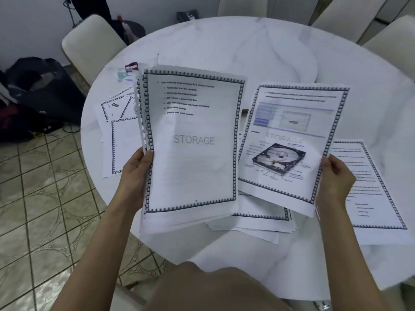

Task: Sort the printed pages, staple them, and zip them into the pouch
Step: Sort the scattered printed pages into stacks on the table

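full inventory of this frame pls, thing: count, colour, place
table: 1, white marble-look, round, centre
stack of pages: 1, white with dark border, "STORAGE" page on top, held up in left hand
single page: 1, white, hard-drive picture, held up in right hand
loose pages: several, white with dark borders, lying on table left, centre and right
stapler: 1, red and dark, blurred, table far left behind the stack
chairs: at least 3, cream, around the table's far side
bags: dark, on tiled floor, left
left hand: 1, grips stack's left edge
right hand: 1, grips single page's right edge
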`<act>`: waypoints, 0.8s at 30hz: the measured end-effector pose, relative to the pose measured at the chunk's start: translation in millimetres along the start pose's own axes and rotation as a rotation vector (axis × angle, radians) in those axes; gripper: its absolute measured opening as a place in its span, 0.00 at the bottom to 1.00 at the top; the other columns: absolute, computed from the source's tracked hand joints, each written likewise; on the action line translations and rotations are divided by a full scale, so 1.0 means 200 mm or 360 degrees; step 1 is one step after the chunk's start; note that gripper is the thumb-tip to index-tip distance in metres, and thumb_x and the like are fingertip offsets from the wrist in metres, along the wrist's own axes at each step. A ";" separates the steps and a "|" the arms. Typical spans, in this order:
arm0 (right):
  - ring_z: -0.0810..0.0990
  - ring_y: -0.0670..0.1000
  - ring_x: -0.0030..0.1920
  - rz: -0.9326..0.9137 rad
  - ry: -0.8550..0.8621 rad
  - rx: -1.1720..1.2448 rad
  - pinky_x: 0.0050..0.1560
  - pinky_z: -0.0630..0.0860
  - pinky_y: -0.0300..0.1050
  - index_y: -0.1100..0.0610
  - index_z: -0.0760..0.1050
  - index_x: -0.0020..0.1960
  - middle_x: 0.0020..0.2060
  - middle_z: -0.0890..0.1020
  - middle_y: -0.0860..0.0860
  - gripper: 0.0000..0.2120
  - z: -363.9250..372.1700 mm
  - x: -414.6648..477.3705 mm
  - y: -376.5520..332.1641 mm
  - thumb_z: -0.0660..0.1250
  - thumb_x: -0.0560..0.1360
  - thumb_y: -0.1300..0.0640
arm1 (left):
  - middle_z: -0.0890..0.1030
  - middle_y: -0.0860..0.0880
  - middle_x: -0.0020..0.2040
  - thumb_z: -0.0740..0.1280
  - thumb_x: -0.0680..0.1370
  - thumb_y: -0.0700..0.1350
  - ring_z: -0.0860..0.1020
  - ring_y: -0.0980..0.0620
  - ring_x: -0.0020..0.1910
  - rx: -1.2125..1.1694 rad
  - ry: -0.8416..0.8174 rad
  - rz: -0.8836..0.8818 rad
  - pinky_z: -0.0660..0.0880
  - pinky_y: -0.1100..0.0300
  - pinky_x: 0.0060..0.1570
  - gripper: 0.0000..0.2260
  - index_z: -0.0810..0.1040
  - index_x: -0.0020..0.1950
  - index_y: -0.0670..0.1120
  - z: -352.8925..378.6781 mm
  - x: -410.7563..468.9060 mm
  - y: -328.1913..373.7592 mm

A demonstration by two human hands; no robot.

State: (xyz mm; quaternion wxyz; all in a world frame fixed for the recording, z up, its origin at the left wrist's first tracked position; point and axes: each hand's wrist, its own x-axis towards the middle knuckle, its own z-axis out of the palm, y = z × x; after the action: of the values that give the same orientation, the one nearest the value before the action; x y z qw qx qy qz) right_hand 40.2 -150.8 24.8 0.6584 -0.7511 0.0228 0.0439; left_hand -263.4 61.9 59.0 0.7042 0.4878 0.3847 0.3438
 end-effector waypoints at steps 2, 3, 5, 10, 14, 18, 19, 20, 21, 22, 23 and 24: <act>0.76 0.48 0.51 0.0044 -0.0103 0.0046 0.54 0.75 0.33 0.65 0.74 0.61 0.49 0.79 0.53 0.15 0.03 -0.03 0.00 0.65 0.76 0.64 | 0.85 0.53 0.42 0.58 0.80 0.43 0.83 0.54 0.40 -0.0012 -0.0035 -0.0033 0.80 0.60 0.39 0.09 0.77 0.54 0.48 0.01 0.00 -0.01; 0.76 0.48 0.51 0.0083 -0.0163 0.0074 0.51 0.75 0.31 0.64 0.74 0.62 0.48 0.79 0.52 0.14 0.04 -0.04 0.00 0.64 0.76 0.64 | 0.85 0.52 0.42 0.58 0.79 0.44 0.83 0.54 0.40 -0.0022 -0.0051 -0.0050 0.80 0.60 0.38 0.09 0.77 0.54 0.47 0.02 -0.01 -0.01; 0.77 0.49 0.50 0.0180 -0.0303 0.0124 0.53 0.76 0.36 0.63 0.74 0.60 0.47 0.80 0.51 0.13 0.06 -0.05 0.01 0.64 0.76 0.64 | 0.85 0.51 0.42 0.60 0.78 0.46 0.83 0.53 0.40 -0.0045 -0.0084 -0.0080 0.80 0.61 0.37 0.09 0.77 0.54 0.47 0.02 -0.01 -0.02; 0.81 0.41 0.38 0.0307 -0.0625 0.0230 0.45 0.78 0.36 0.59 0.76 0.51 0.40 0.83 0.48 0.07 0.12 -0.12 0.00 0.62 0.76 0.66 | 0.85 0.50 0.41 0.59 0.79 0.45 0.83 0.53 0.39 -0.0051 -0.0084 -0.0225 0.81 0.59 0.39 0.09 0.78 0.51 0.44 0.06 -0.02 -0.08; 0.82 0.39 0.36 0.0266 -0.0877 0.0147 0.39 0.77 0.32 0.56 0.77 0.47 0.33 0.84 0.42 0.08 0.18 -0.22 0.02 0.62 0.76 0.66 | 0.84 0.47 0.47 0.60 0.80 0.45 0.83 0.51 0.44 0.0006 -0.0073 -0.0335 0.80 0.56 0.48 0.10 0.78 0.54 0.43 0.10 -0.02 -0.13; 0.83 0.48 0.44 0.0236 -0.1024 0.0057 0.49 0.80 0.42 0.56 0.79 0.49 0.41 0.85 0.49 0.09 0.20 -0.32 0.04 0.60 0.77 0.65 | 0.85 0.48 0.42 0.62 0.79 0.45 0.83 0.50 0.40 0.0057 0.0008 -0.0378 0.80 0.55 0.45 0.07 0.79 0.49 0.45 0.12 -0.02 -0.17; 0.82 0.51 0.46 0.0245 -0.1037 0.0054 0.51 0.80 0.44 0.56 0.79 0.49 0.43 0.85 0.51 0.09 0.20 -0.33 0.04 0.60 0.78 0.63 | 0.84 0.48 0.41 0.63 0.79 0.44 0.82 0.50 0.39 0.0076 0.0048 -0.0377 0.80 0.55 0.44 0.06 0.78 0.47 0.45 0.12 -0.02 -0.17; 0.82 0.51 0.47 0.0264 -0.1038 0.0062 0.51 0.80 0.45 0.56 0.80 0.49 0.44 0.85 0.52 0.10 0.20 -0.34 0.04 0.60 0.79 0.61 | 0.84 0.47 0.41 0.64 0.78 0.43 0.82 0.49 0.39 0.0093 0.0078 -0.0376 0.79 0.54 0.45 0.05 0.78 0.47 0.45 0.12 -0.02 -0.18; 0.83 0.50 0.46 0.0293 -0.1032 0.0079 0.50 0.80 0.44 0.55 0.80 0.48 0.42 0.85 0.50 0.10 0.20 -0.35 0.04 0.59 0.79 0.59 | 0.83 0.46 0.42 0.64 0.78 0.43 0.81 0.48 0.39 0.0106 0.0093 -0.0379 0.79 0.52 0.46 0.04 0.78 0.46 0.44 0.13 -0.02 -0.18; 0.83 0.48 0.44 0.0322 -0.1021 0.0102 0.48 0.80 0.41 0.54 0.79 0.47 0.41 0.85 0.48 0.11 0.20 -0.36 0.04 0.59 0.80 0.58 | 0.83 0.44 0.43 0.65 0.77 0.43 0.81 0.47 0.41 0.0118 0.0100 -0.0384 0.78 0.51 0.48 0.04 0.78 0.47 0.44 0.13 -0.02 -0.19; 0.83 0.45 0.43 0.0321 -0.1016 0.0108 0.46 0.80 0.38 0.54 0.79 0.47 0.40 0.85 0.46 0.10 0.20 -0.36 0.04 0.58 0.80 0.56 | 0.82 0.44 0.44 0.65 0.77 0.43 0.81 0.46 0.41 0.0131 0.0102 -0.0390 0.78 0.50 0.49 0.04 0.78 0.47 0.44 0.13 -0.02 -0.19; 0.82 0.43 0.44 0.0269 -0.1022 0.0057 0.46 0.78 0.35 0.54 0.78 0.49 0.41 0.84 0.44 0.09 0.21 -0.37 0.04 0.59 0.79 0.54 | 0.82 0.44 0.44 0.66 0.77 0.43 0.81 0.46 0.41 0.0149 0.0105 -0.0397 0.78 0.50 0.49 0.04 0.78 0.47 0.43 0.14 -0.02 -0.20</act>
State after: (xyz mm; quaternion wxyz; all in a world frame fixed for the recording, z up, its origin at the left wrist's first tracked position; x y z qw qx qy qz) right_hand -35.9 -112.2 18.3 0.6391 -0.6826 -0.1227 0.3325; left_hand -237.2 35.0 29.0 0.7048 0.4571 0.4809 0.2511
